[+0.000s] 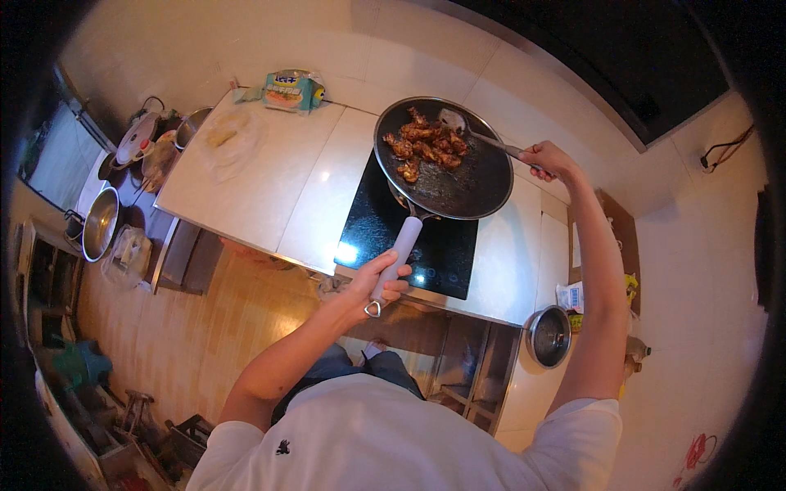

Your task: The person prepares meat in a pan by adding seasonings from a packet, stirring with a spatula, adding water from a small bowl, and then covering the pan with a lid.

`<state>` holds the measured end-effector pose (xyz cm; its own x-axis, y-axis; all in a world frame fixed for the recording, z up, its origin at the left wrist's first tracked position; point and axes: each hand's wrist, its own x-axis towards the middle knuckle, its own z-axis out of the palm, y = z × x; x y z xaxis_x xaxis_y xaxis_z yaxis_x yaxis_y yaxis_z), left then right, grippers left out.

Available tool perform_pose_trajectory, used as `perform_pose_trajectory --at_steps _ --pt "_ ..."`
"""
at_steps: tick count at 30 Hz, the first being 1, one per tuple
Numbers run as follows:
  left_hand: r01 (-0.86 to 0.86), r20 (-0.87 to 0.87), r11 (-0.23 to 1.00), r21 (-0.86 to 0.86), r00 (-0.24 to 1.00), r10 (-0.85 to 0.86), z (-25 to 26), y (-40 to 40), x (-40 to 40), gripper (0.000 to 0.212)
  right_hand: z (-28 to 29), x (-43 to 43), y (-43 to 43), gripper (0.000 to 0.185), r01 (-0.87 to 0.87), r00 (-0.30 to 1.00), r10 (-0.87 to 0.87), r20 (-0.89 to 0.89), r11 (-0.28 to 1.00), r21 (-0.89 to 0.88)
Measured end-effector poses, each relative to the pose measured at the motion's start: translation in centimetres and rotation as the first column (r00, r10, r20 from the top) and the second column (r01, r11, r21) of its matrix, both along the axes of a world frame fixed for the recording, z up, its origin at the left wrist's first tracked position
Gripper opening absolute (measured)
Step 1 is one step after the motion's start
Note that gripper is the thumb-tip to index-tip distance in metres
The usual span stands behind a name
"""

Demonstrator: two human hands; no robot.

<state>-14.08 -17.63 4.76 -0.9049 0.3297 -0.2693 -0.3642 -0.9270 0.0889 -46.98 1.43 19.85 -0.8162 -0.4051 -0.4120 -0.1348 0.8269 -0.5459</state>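
Observation:
My left hand [381, 283] grips the pale lilac handle [400, 248] of a dark frying pan [476, 184], whose body sits over the far part of a black glass cooktop [405, 245]. With its fingers wrapped around the handle of a metal spatula [496, 145], my right hand [546, 161] is at the pan's right rim. The spatula's blade [453, 120] touches the browned, glazed meat pieces [425, 144] heaped in the pan's upper left half. Whether the pan's base rests on the cooktop or is raised cannot be told.
At the counter's [313, 172] back left stands a teal food packet [287, 91]; a clear plastic bag [228, 141] lies nearer. A metal bowl [548, 336] is on the right, beside small packets [571, 297]. Left of the counter are a steel basin [101, 224] and a pot lid [136, 136].

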Motion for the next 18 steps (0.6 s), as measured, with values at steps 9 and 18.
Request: perform_pose_trajectory --at_steps 9,18 --pt "-0.016 0.018 0.999 0.042 1.0 0.016 -0.9 0.0 0.0 0.025 -0.4 3.4 -3.0 0.023 -0.4 0.265 0.725 -0.636 0.683 0.612" --pt "0.002 0.014 0.998 0.057 1.0 -0.003 -1.3 -0.1 -0.5 0.027 6.8 9.3 4.9 0.044 -0.092 0.056 0.89 -0.452 0.455 0.886"
